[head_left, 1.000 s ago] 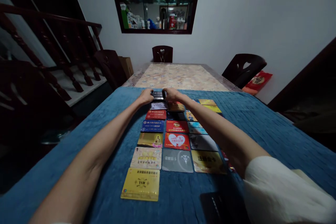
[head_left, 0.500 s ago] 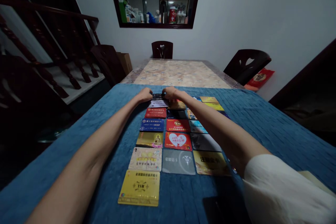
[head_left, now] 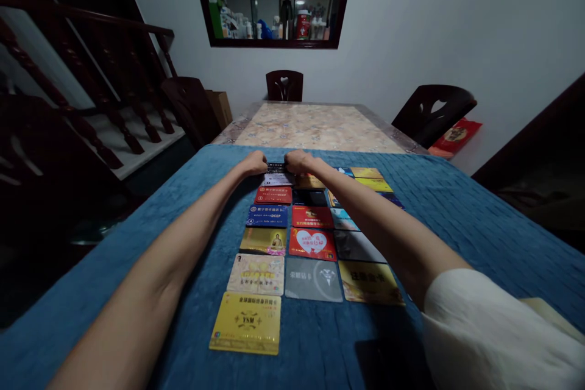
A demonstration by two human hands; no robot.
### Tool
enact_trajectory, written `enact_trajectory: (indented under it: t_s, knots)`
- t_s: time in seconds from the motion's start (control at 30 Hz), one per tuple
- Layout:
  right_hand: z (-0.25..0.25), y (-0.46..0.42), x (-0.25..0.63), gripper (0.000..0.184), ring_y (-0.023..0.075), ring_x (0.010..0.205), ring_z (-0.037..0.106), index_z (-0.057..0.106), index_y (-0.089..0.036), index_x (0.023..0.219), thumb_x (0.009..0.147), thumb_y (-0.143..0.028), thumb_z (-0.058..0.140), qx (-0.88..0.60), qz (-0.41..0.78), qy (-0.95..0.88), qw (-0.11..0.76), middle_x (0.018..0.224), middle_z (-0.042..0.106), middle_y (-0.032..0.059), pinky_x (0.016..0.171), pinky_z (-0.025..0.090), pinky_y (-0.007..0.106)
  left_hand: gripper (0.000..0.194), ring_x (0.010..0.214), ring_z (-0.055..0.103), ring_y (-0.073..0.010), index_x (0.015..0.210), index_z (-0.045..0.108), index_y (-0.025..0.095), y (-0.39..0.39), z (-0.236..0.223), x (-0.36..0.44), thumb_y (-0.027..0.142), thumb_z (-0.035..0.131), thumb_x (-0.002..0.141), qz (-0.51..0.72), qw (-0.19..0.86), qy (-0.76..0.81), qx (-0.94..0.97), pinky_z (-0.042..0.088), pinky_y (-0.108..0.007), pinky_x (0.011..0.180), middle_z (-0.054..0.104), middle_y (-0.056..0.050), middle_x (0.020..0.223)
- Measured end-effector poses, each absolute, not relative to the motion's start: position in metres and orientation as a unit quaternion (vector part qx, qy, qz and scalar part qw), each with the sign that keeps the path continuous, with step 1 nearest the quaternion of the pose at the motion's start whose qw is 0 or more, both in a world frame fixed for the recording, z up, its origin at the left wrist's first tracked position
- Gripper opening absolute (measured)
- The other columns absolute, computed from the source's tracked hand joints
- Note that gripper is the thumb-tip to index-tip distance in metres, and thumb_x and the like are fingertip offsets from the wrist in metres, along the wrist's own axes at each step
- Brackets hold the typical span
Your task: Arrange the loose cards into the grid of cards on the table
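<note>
At the far end of the left column of cards, a black card (head_left: 275, 168) lies between my two hands. My left hand (head_left: 254, 163) has its fingers curled in on the card's left edge. From the other side, my right hand (head_left: 298, 161) pinches the right edge. Just nearer is a pale card (head_left: 278, 180), followed by a red card (head_left: 273, 195) and a blue DCEP card (head_left: 267, 216). A gold card marked YSM (head_left: 247, 322) is closest to me. My right forearm covers part of the right-hand columns.
A blue cloth (head_left: 150, 311) spreads under the cards on the table (head_left: 311, 125). Dark chairs (head_left: 284, 85) stand around it. A dark object (head_left: 377, 361) lies at the near edge. Shelves (head_left: 274, 6) are set in the wall.
Both hands stay at the black card with almost no movement. The whole view has shifted very slightly, so everything sits a little further right.
</note>
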State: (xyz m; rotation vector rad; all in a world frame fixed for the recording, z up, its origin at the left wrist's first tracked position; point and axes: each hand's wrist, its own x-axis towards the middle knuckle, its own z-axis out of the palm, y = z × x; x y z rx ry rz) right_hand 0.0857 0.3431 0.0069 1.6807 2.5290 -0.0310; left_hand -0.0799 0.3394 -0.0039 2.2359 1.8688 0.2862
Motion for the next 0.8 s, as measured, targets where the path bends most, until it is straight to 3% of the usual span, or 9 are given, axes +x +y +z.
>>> enact_trajectory:
  t_s: [0.2,0.8]
  knots:
    - [0.0067,0.3395,0.0861,0.041,0.033,0.123,0.059,0.067,-0.016,0.125,0.085,-0.019,0.057,0.553,-0.004,0.832,0.049,0.13,0.066,0.0184,0.094,0.052,0.041,0.05,0.101,0.067,-0.0257,0.11,0.075,0.013,0.3375,-0.0063,-0.0785,0.009,0.061,0.062,0.112,0.098,0.632,0.761,0.051,-0.026,0.091,0.076,-0.008,0.094]
    - [0.0044,0.3335,0.0898,0.039,0.0311,0.121,0.061,0.068,-0.015,0.123,0.087,-0.019,0.055,0.551,0.003,0.834,0.027,0.13,0.066,0.0183,0.095,0.051,0.039,0.038,0.097,0.068,-0.0239,0.098,0.078,0.016,0.3358,-0.0101,-0.079,0.009,0.061,0.064,0.149,0.129,0.641,0.741,0.051,-0.025,0.09,0.077,-0.007,0.093]
